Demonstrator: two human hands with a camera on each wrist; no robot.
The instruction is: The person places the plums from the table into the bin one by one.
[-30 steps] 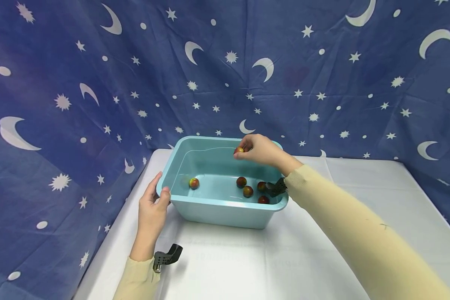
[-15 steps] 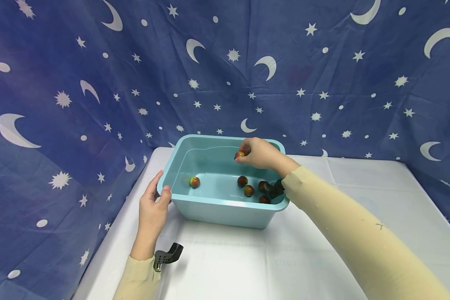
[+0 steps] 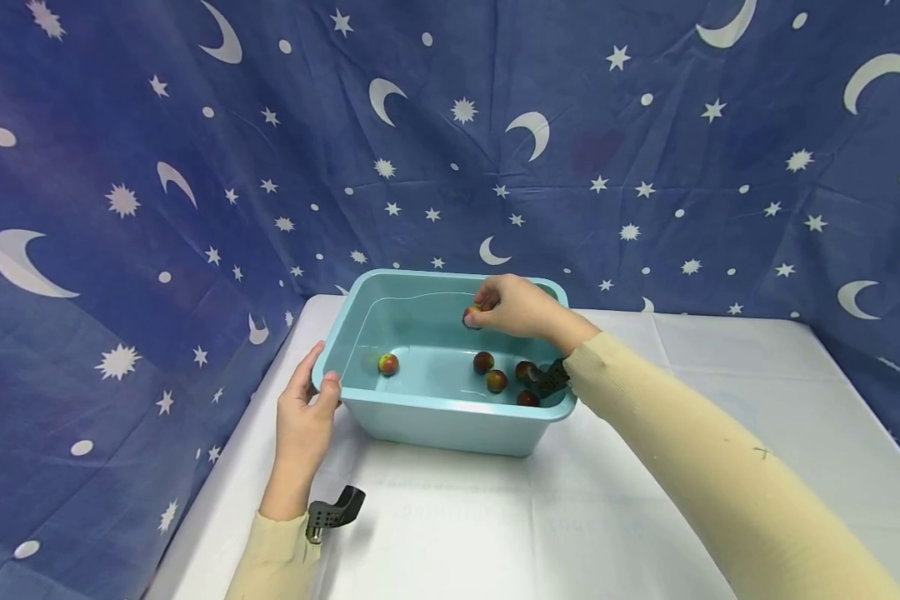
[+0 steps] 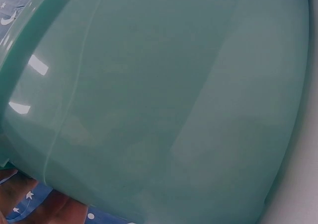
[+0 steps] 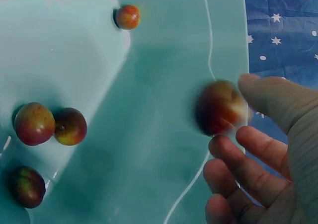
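Note:
A light-blue plastic basin [image 3: 435, 406] stands on the white cloth in the head view. My left hand [image 3: 305, 425] grips its left rim, thumb on top, fingers outside. The left wrist view is mostly the basin's outer wall [image 4: 164, 95]. Over the basin's far right part is my right hand [image 3: 521, 307]. In the right wrist view a blurred red-yellow plum [image 5: 221, 107] is just off the tips of this hand [image 5: 268, 149], whose thumb and fingers are spread apart. On the basin floor lie several more plums, one [image 3: 388, 364] at the left, others [image 3: 483, 362] at the right.
A white cloth [image 3: 450, 517] covers the table. Behind and to the left hangs a blue curtain [image 3: 450, 208] with moons and stars. A black wrist camera [image 3: 335, 510] sits on the left sleeve; the right one [image 3: 551, 379] overlaps the basin's right end.
The right hand has lowered slightly into the basin. The plum it pinched has slipped down and left at the fingertips and comes loose. The left hand stays on the rim.

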